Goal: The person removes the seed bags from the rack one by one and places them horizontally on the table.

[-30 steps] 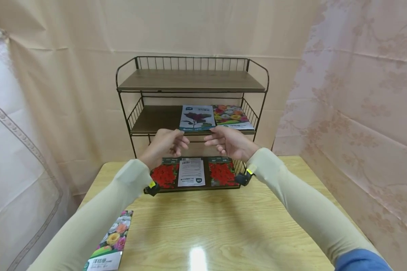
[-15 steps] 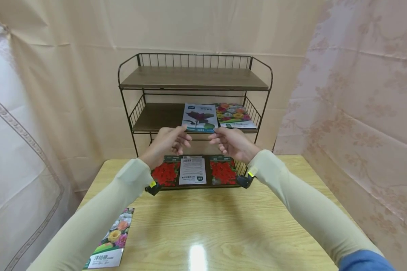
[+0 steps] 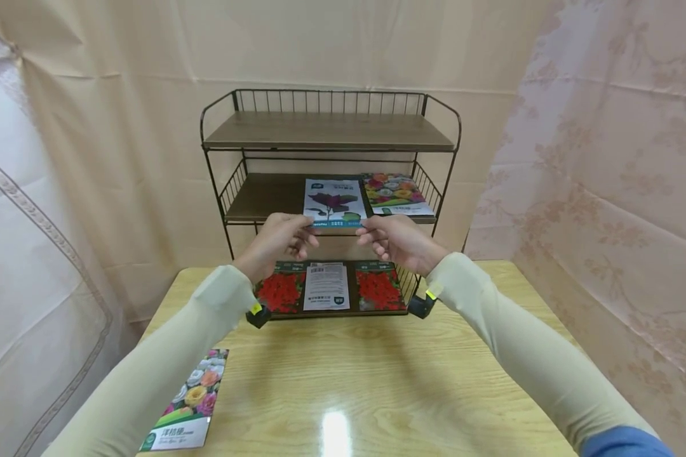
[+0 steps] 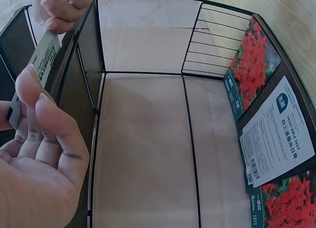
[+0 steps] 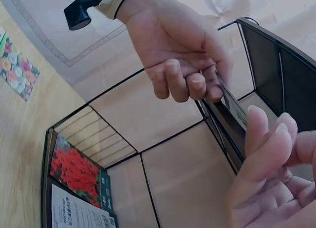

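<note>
A seed packet [image 3: 335,198] with a dark purple flower on white lies across the front of the middle shelf, its near edge slightly past the shelf's front. My left hand [image 3: 279,243] pinches its near left corner between thumb and fingers. At the near right corner, my right hand [image 3: 401,243] pinches it the same way. The left wrist view shows the packet [image 4: 48,53] nearly edge-on between both hands. Just right of it on that shelf lies a packet with colourful blooms [image 3: 397,193].
The black wire rack [image 3: 209,174] has a bare wooden top shelf [image 3: 328,130]. On the bottom shelf are two red-flower packets [image 3: 380,289] around a white text-covered packet [image 3: 326,287]. Another colourful-bloom packet [image 3: 191,403] lies on the table [image 3: 331,374] at front left, partly under my left sleeve.
The purple-flower packet has come slightly toward me and left, and a dark strip of shelf now shows beside the colourful one. Both hands have kept to its near corners.
</note>
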